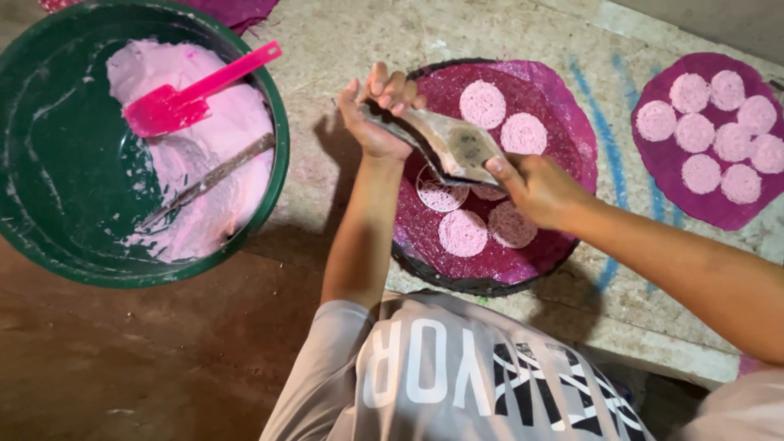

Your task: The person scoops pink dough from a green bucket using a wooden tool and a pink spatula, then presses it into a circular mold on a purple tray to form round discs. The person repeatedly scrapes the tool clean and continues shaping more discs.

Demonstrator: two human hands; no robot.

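Observation:
My left hand (371, 122) and my right hand (535, 188) both grip a grey, batter-smeared squeeze pouch (457, 145). The left hand pinches its upper end and the right hand closes around its lower end. The pouch hangs over a round tray covered with magenta cloth (563, 106). Several pink lacy discs (482, 104) lie on the cloth. The pouch tip sits just above a thin, half-drawn disc (439, 196) near the tray's middle.
A large green bowl (49, 163) of pink batter stands at the left, with a pink spatula (175, 102) and a grey stick (212, 175) resting in it. A second magenta cloth (653, 161) with several pink discs lies at the right on the pale concrete slab (343, 41).

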